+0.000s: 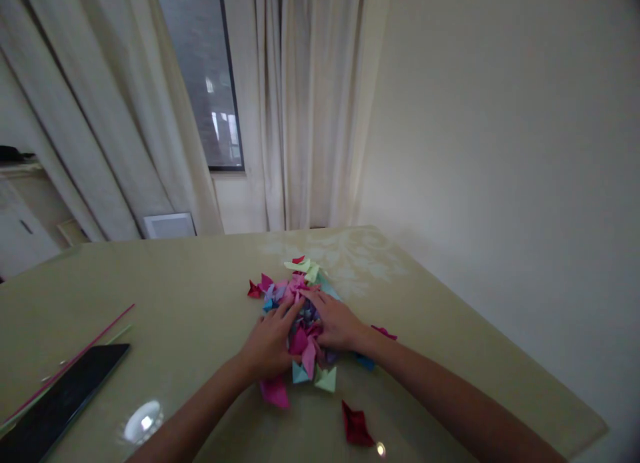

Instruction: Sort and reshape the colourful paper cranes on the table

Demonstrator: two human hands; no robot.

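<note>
A heap of folded paper pieces [300, 337], in pink, purple, blue, red and pale green, lies on the table. Against its left side rests my left hand [273, 339], fingers stretched out over the paper. My right hand [337, 319] lies on the heap's right side, its fingers also extended and nearly meeting the left ones. Parts of the pile are hidden beneath both hands. Closer to me, apart from the heap, sits a dark red folded paper piece [356, 426]. A magenta piece [384, 332] shows just beyond my right forearm.
The pale green tabletop [190, 289] reaches toward curtains [320, 116] and a window [207, 76]. At left lie a black flat object [65, 399] and a thin pink stick [95, 339] beside a green one. A white wall [500, 149] borders the right side.
</note>
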